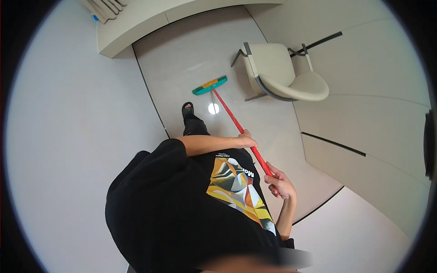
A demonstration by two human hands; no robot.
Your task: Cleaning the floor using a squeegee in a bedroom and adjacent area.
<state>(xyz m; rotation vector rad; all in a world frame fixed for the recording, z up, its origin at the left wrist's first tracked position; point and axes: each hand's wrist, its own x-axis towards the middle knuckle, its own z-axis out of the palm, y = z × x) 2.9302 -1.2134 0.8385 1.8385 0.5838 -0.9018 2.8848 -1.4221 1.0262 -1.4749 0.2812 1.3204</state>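
A broom with a red handle (229,112) slants across the floor in front of me. Its teal head (209,87) has green and orange bristles and is at floor level, beyond my black sandal (187,110). My left hand (248,139) grips the handle around its lower-middle stretch, the forearm crossing in front of my body. Near the handle's top end, my right hand (280,183) holds it between thumb and fingers, close to my right side. The tip of the handle is hidden by that hand.
A cream chair (269,63) with dark grey legs stands on the right, beside cream cabinet fronts (362,112) with black handle strips. A white wall (85,112) runs along the left. Ahead, a pale ledge (143,25) with a curtain (106,9) at its left spans the room.
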